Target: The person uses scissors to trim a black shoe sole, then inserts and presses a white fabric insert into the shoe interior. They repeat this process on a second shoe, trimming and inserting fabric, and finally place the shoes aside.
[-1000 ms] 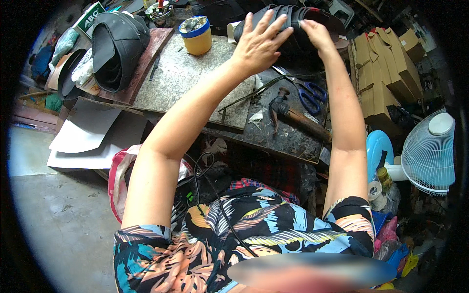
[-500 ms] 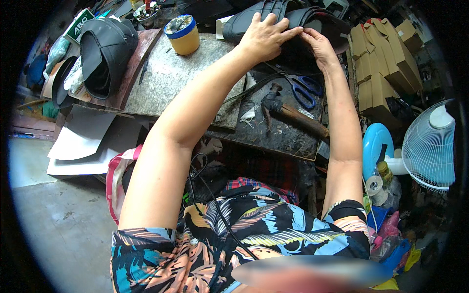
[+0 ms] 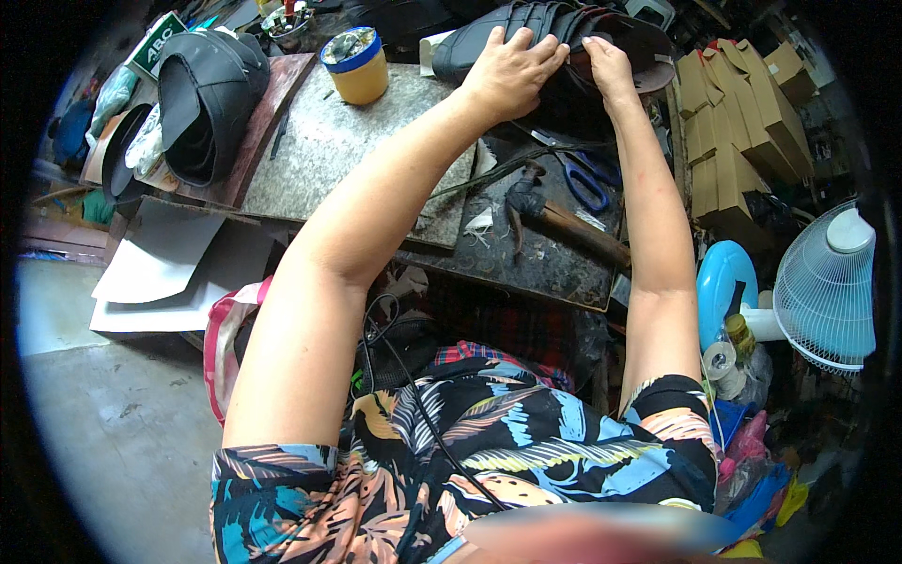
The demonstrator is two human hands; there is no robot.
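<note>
At the far side of the workbench lies a nested stack of black shoe uppers (image 3: 458, 54), its layers fanned toward the right. My left hand (image 3: 512, 75) rests over the middle of the stack, fingers bent across the layers and its thumb mostly hidden. Just to the right, my right hand (image 3: 609, 70) grips the stack's near edge, thumb side toward the left hand. A small gap separates the two hands. Below them on the bench are blue-handled scissors (image 3: 587, 186) and a hammer (image 3: 573, 230) with a wooden handle.
A yellow tub with a blue rim (image 3: 359, 80) stands on a pale slab (image 3: 310, 141). More black uppers (image 3: 202, 103) sit at the left. Folded cardboard boxes (image 3: 738, 132) and a fan (image 3: 827, 291) are at the right. A cable hangs before me.
My right hand has moved slightly up and away from my left fingertips, which it was nearly touching. The stack's layers are now more fanned out to the right.
</note>
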